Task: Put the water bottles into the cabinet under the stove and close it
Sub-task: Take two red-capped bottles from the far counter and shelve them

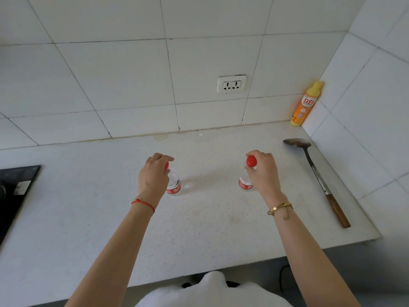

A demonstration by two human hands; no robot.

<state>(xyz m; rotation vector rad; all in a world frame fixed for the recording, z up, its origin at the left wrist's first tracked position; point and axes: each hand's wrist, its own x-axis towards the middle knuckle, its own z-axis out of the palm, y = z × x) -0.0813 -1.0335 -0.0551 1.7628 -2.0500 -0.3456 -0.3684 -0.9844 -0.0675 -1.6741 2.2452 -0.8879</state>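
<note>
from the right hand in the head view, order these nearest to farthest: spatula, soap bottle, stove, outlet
From the right hand:
1. spatula, lying on the counter to its right
2. outlet, on the wall behind it
3. soap bottle, in the back right corner
4. stove, at the far left edge

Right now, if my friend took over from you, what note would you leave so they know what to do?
Left hand: grips the top of the left water bottle.
Right hand: grips the neck of the right water bottle, just under its red cap.
Both bottles stand upright on the counter, apart from each other. The stove is at the left edge.
Done: both bottles gripped.
Left: put both in the cabinet under the stove (out of view), then close it.
</note>
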